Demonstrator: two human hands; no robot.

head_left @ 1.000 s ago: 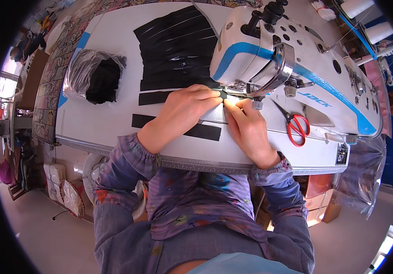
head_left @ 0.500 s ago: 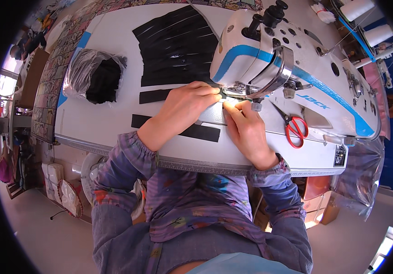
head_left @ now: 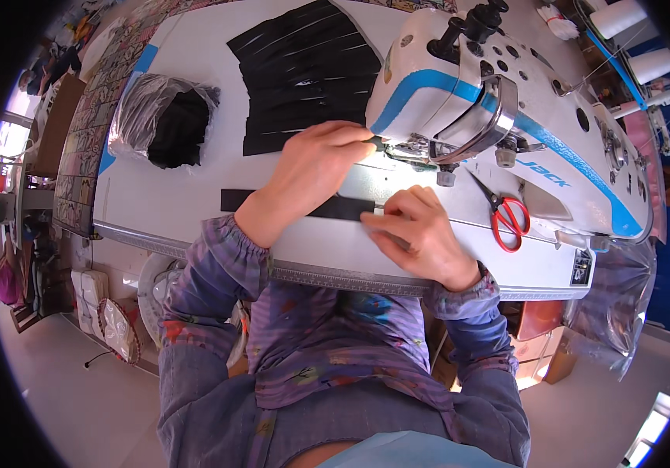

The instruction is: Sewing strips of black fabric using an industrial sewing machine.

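A white and blue sewing machine (head_left: pixel 444 101) stands at the right of the white table. My left hand (head_left: pixel 311 165) is at its presser foot (head_left: pixel 417 148), fingers closed together. A small bit of black fabric (head_left: pixel 378 144) shows at those fingertips; most of it is hidden. Nearer to me lies a black fabric strip (head_left: pixel 342 207), passing beneath my left wrist. My right hand (head_left: pixel 420 238) has its thumb and forefinger closed on the strip's right end. Beyond my left hand, black fabric pieces (head_left: pixel 304 78) are spread out side by side.
Red-handled scissors (head_left: pixel 512 225) lie right of my right hand, blades toward the machine. A clear plastic bag with black contents (head_left: pixel 162 125) sits at the left. The table's front edge carries a ruler strip (head_left: pixel 335 278). White thread cones (head_left: pixel 650 62) stand at the far right.
My right hand has moved from the presser foot toward me, onto the near strip, whose right end has shifted farther from me. The farther strip no longer shows left of my left hand.
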